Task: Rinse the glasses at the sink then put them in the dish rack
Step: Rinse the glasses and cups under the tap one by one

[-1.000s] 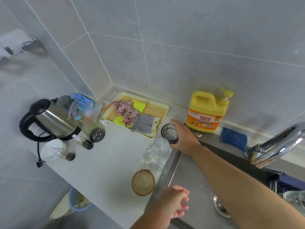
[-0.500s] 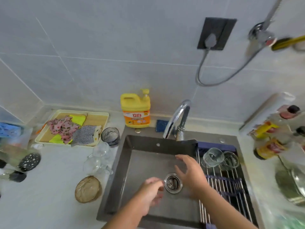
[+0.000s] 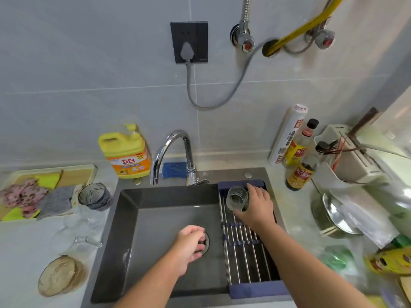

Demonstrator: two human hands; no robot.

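Right hand (image 3: 255, 207) has reached the 12 o'clock end of the dish rack (image 3: 255, 290), grip clamped round a glass (image 3: 236, 196); left hand (image 3: 189, 247) hangs loosely curled, empty. Best seat its rim flat across the bars (image 3: 235, 263).

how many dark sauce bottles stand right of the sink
2: the back bottle beside the white roll, the front bottle just before it. Blurred clutter lower right may hide more.
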